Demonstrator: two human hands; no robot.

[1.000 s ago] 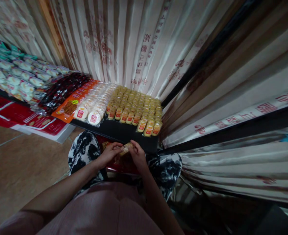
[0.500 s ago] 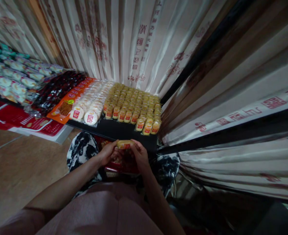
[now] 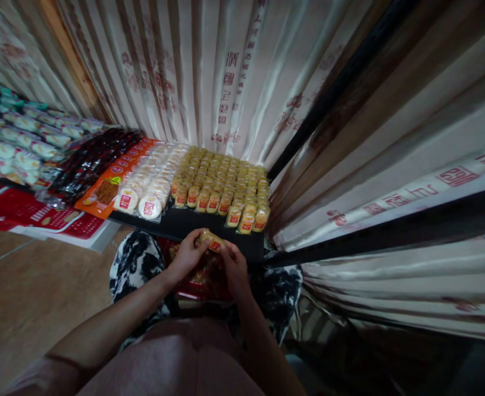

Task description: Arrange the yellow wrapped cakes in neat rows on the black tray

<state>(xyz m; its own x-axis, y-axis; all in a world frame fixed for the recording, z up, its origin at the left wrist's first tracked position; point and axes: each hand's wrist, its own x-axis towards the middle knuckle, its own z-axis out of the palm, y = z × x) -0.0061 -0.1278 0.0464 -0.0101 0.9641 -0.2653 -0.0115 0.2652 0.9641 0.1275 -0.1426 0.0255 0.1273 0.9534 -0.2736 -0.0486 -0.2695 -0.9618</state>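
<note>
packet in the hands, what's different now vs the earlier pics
The yellow packet has been turned: a second ago its right end pointed up, then it lay about level, and now it slopes down to the right, red label showing. Nothing was let go: left hand and right hand both hold it throughout. The packet rows look unchanged.

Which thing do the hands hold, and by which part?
A wrapped yellow snack, held by its ends: left hand at one, right hand at the other.

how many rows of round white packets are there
2: one row beside the orange packet, the other row beside the yellow packets, both on the black surface.
</note>
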